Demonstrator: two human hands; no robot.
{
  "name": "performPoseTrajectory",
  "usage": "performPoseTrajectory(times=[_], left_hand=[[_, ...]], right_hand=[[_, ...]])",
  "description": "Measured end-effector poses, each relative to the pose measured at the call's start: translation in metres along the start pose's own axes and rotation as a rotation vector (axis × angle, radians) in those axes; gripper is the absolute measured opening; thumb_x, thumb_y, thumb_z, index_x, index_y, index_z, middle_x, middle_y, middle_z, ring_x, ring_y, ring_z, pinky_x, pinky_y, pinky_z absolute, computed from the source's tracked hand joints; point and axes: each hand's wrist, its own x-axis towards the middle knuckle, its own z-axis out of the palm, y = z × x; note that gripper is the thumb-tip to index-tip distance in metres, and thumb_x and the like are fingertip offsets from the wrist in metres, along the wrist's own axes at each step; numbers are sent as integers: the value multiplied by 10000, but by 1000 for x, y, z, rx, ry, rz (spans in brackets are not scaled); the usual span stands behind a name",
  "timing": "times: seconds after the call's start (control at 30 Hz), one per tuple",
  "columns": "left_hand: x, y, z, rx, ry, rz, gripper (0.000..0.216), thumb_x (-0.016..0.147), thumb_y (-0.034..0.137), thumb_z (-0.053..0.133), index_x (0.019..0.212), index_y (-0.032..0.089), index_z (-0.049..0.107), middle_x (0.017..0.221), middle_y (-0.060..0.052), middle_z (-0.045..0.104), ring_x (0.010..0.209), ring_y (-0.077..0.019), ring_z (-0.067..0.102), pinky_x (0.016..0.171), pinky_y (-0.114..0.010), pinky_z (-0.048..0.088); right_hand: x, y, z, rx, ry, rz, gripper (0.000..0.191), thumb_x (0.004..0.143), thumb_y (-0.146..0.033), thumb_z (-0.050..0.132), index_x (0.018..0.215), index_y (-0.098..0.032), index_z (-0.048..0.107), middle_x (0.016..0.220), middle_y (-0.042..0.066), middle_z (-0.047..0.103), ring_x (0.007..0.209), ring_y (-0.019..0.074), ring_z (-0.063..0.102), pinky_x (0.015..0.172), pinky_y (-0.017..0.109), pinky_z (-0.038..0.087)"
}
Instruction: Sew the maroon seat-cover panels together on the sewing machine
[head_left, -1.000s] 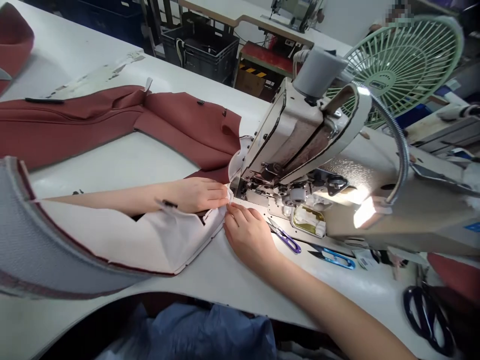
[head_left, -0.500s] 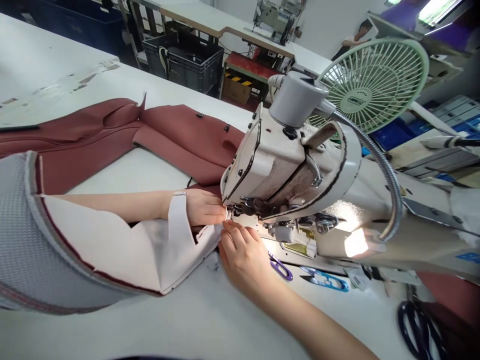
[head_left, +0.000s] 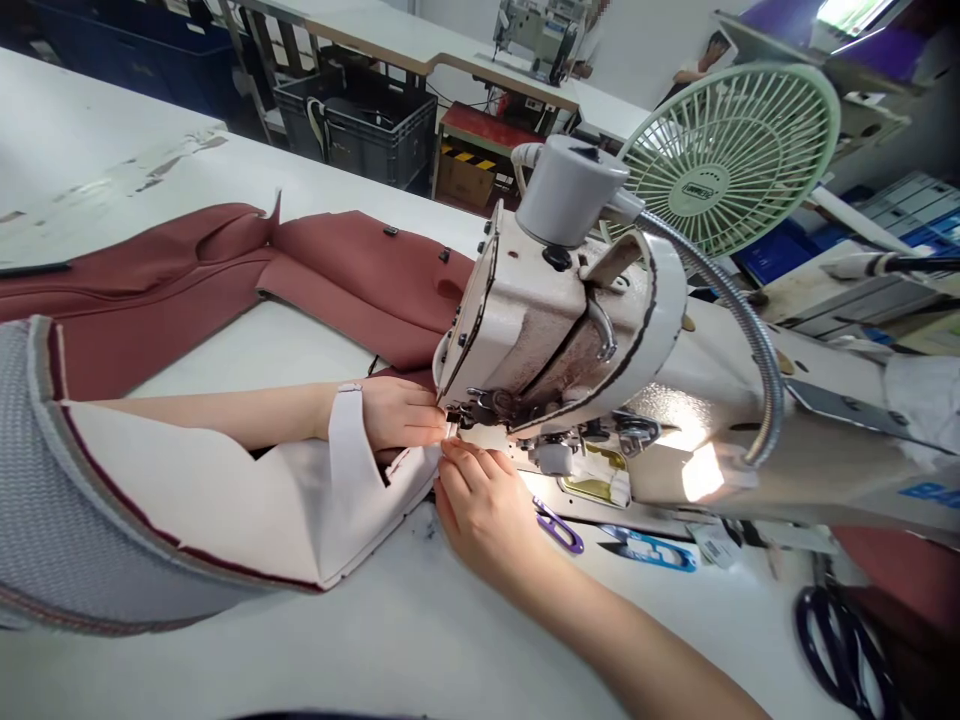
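A sewn cover with a maroon face, pale backing (head_left: pixel 202 490) and grey mesh edge lies across the table, one end at the sewing machine (head_left: pixel 495 330). My left forearm passes behind a strip of the pale backing. My left hand (head_left: pixel 405 412) has its fingers together on the cover's end, close beside the needle area, with its thumb hidden. Just nearer to me, my right hand (head_left: pixel 484 500) pinches the cover's edge between bent fingers, its fingertips almost meeting the left ones. The exact stitching point is hidden by the machine head and my fingers.
Purple thread snips (head_left: pixel 559 527), blue thread snips (head_left: pixel 649 550) and dark-handled scissors (head_left: pixel 847 640) lie to the right. A lamp (head_left: pixel 703 472) lights the machine bed. Behind it stands a green fan (head_left: pixel 701 185). Grey crate (head_left: pixel 360 120) and another person (head_left: pixel 697 70) are farther back.
The view has shifted slightly, so the machine and fan appear a little farther left. Both hands keep nearly the same place on the cover at the machine.
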Motion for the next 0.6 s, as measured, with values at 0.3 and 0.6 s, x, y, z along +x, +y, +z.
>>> performPoseTrajectory(times=[0.3, 0.6], left_hand=[[0, -3, -3, 57, -33, -5, 364, 1007, 347, 368, 1137, 144, 641, 1027, -132, 710, 927, -207, 633, 845, -329, 506], [2, 4, -4, 104, -57, -14, 335, 991, 262, 359, 1080, 119, 648, 997, -108, 715, 876, -182, 626, 826, -299, 503]], right_hand=[[4, 0, -1, -2, -40, 24, 169, 924, -175, 498, 879, -123, 653, 1033, 161, 684, 1009, 242, 623, 801, 355, 506], [0, -3, -1, -5, -11, 5, 151, 913, -155, 520, 859, -114, 655, 1035, 145, 690, 961, 228, 636, 791, 345, 485]])
